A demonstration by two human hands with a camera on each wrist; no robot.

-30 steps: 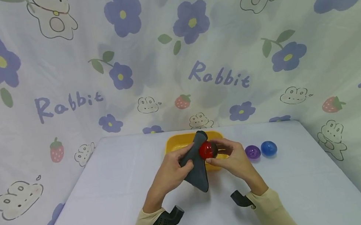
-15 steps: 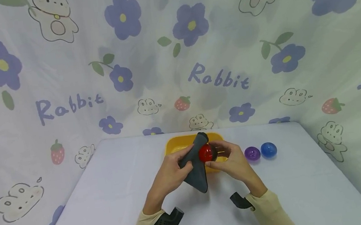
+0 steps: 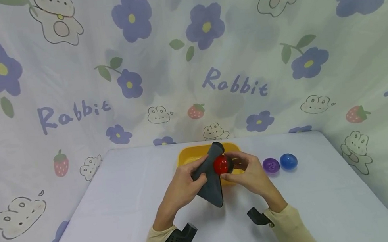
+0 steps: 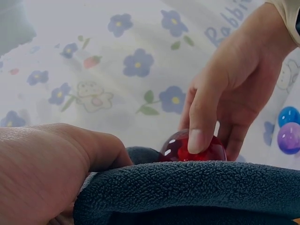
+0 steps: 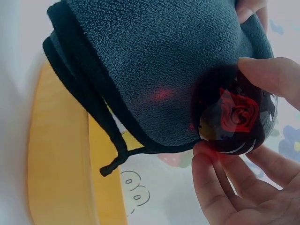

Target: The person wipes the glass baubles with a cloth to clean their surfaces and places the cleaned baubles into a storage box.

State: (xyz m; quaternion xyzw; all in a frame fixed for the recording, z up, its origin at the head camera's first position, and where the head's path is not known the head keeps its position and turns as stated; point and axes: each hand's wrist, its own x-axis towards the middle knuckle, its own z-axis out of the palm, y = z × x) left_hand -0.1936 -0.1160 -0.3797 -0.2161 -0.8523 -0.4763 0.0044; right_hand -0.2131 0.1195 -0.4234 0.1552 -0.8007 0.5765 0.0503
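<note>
My left hand (image 3: 185, 184) grips a folded dark grey fleecy cloth (image 3: 211, 187) with black edging, thumb on the near side. A clear red ball (image 3: 221, 165) is pinched in my right hand (image 3: 251, 172), thumb on one side and fingers on the other. The ball lies against the cloth, just right of it, and both are held up in front of the yellow container (image 3: 183, 153). Within the ball, the right wrist view shows a red rose shape (image 5: 238, 112). In the left wrist view the cloth (image 4: 187, 187) hides the ball's lower part.
The yellow container stands on the white table (image 3: 125, 208), partly covered by hands and cloth. To its right lie a purple ball (image 3: 271, 165) and a blue ball (image 3: 288, 161), side by side. A printed curtain (image 3: 171, 79) rises behind the table's back edge.
Hands, cloth and red ball sit slightly lower in the head view than one second ago, as the whole scene shifted a little. Both hands keep their hold.
</note>
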